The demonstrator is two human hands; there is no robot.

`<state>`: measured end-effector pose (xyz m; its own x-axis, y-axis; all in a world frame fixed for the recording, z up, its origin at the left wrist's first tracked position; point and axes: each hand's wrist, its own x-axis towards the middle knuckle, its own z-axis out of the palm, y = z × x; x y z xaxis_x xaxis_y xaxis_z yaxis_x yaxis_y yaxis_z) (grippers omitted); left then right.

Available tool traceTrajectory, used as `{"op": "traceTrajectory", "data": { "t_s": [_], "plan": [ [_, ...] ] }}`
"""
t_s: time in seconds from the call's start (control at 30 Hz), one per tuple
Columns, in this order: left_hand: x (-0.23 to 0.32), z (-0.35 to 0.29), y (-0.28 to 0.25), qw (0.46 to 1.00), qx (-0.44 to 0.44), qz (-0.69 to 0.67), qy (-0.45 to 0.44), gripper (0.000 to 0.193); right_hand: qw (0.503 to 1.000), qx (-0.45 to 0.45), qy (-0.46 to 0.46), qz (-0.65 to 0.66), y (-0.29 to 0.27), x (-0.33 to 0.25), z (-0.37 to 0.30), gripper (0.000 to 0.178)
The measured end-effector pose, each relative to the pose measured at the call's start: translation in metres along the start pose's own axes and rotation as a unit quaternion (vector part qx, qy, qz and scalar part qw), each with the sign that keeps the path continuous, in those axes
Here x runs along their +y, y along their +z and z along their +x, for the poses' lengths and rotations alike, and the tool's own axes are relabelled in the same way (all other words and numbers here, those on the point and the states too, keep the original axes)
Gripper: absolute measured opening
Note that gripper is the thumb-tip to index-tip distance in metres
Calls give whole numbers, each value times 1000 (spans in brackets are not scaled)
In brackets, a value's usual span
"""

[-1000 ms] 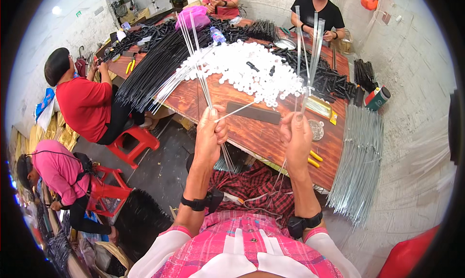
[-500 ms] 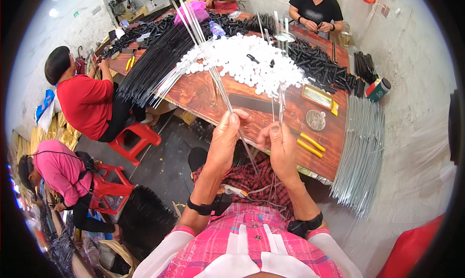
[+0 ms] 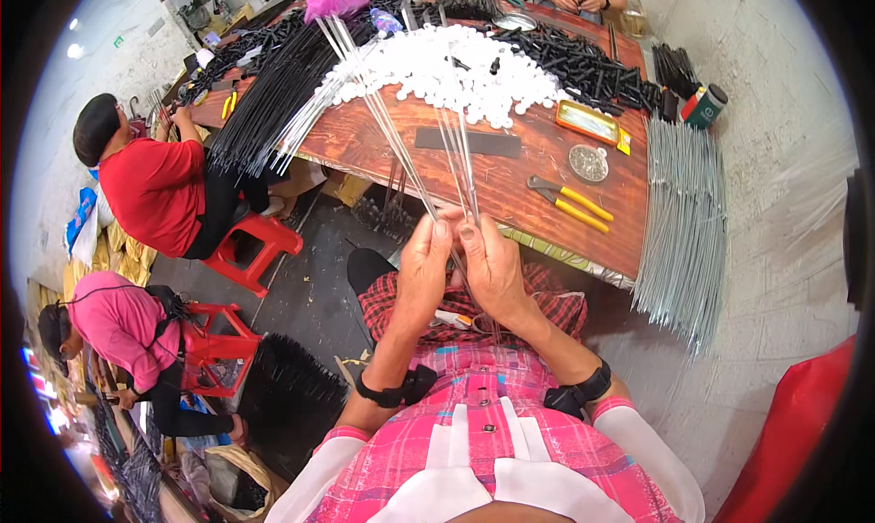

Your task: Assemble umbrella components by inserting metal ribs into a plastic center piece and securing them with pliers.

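Lower ends hard to make out, thin silvery rods (image 3: 392, 136) slant away leftward, pinched in left grip (image 3: 424, 263) and right grip (image 3: 493, 268).

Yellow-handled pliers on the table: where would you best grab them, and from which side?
Probably around both yellow handles, with the right hand coming from the near right: they lie slightly spread and point that way, while the metal head faces away.

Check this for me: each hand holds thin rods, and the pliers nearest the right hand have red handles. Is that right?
Not quite: the pliers have yellow handles, not red, as the head view shows. The left hand and right hand do each hold thin rods.
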<state>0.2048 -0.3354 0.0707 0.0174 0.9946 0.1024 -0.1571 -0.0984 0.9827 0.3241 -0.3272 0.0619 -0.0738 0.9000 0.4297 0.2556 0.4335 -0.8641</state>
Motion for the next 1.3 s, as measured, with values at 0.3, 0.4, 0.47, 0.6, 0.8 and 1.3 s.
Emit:
{"op": "traceTrajectory", "data": {
  "t_s": [0.3,0.4,0.47,0.6,0.8,1.3],
  "plan": [
    [-9,-38,-5,992,-78,38,-93,46,980,-68,139,124,-4,0,-45,33],
    [-28,-32,-8,981,-75,29,-176,47,980,-43,151,125,9,31,-51,36],
    [-68,-22,-20,974,-72,-18,-214,45,955,-67,223,182,17,53,-51,37],
    [-79,-11,-20,958,-72,-59,-270,41,908,-77,317,263,22,68,-50,41],
    [-66,12,-29,952,-92,-88,-277,41,900,-94,331,267,19,71,-46,42],
    [-73,22,-28,965,-57,-55,-250,30,963,-110,58,-238,-1,61,-33,43]
  ]
}}
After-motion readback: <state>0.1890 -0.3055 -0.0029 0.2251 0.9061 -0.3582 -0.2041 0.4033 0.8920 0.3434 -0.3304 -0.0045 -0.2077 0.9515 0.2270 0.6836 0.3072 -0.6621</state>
